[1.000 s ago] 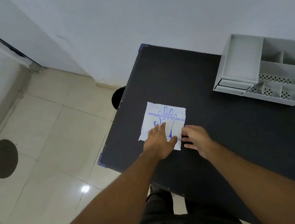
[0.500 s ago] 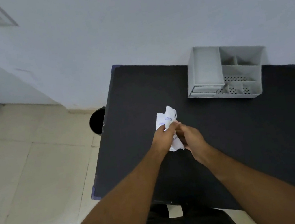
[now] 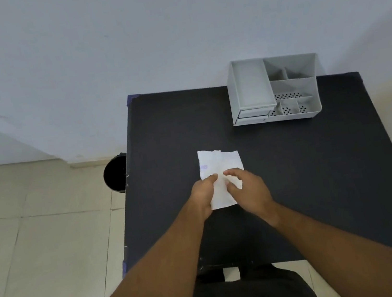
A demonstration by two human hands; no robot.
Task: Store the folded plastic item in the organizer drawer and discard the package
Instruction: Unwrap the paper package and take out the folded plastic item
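Holding a thin white printed paper-and-plastic package just above the near middle of the black desk, the person is pinching it from both sides: the left hand is closed on its left edge and the right hand is curling its fingers over the lower right part. The sheet is looking very light, limp and crinkly, so it is likely tearing easily and sliding between fingertips; a grip at the edges near a corner is seeming best for opening it. Whether the folded plastic item is still inside cannot be told. A grey plastic organizer with a shut drawer is sitting well apart at the far right of the matte desk, against a pale wall. A black round bin is standing on the tiled floor just beside the left edge of the desk.
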